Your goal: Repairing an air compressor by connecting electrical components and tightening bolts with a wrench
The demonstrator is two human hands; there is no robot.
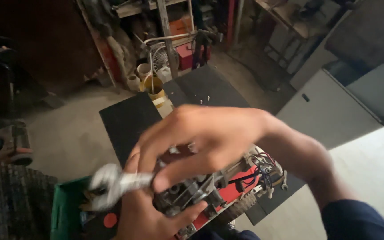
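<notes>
My right hand [201,138] reaches in from the right and grips a silver spanner [112,183], whose blurred head points left. Under it my left hand [150,215] holds a red and grey machine part [232,189] with bundled wires and metal fittings. The part rests at the near end of a black work table [125,120]. Both hands are close together over the part, and the spanner's shaft is hidden inside my right fist.
A green crate [65,209] stands at the lower left. A yellow bucket [153,86] and white pots [138,73] sit beyond the table by a cluttered shelf. White appliances [330,111] stand on the right. Bare concrete floor lies to the left.
</notes>
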